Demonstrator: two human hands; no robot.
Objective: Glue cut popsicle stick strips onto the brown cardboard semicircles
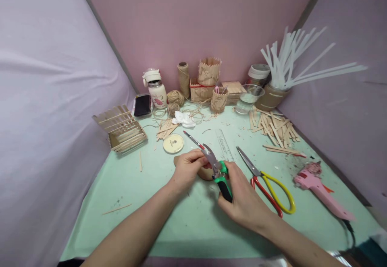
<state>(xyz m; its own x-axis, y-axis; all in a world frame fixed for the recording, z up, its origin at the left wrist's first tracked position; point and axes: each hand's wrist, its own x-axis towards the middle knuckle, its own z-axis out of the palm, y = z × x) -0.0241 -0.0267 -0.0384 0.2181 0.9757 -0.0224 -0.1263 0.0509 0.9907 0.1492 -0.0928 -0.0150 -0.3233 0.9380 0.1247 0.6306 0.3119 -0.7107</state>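
My right hand (pixel 244 196) is wrapped round the green and black handles of pruning shears (pixel 223 178). Their grey blades stand apart and point up and to the left. Just beside the blades, my left hand (pixel 191 164) is closed in a pinch. What its fingertips hold is mostly hidden, so I cannot make it out. Below both hands a brown flat piece (pixel 206 174) with a curved edge lies partly covered. A pen (pixel 193 139) with a red end lies just beyond the left fingers. To the right of the shears are scissors (pixel 256 173) with red and yellow handles.
A pink glue gun (pixel 323 194) with a cord lies at the right, below scattered craft sticks (pixel 275 128). A clear ruler (pixel 224 144) and a round lid (pixel 173 143) lie ahead. A slatted stick basket (pixel 127 136) stands left; a water bowl (pixel 246 102) stands behind.
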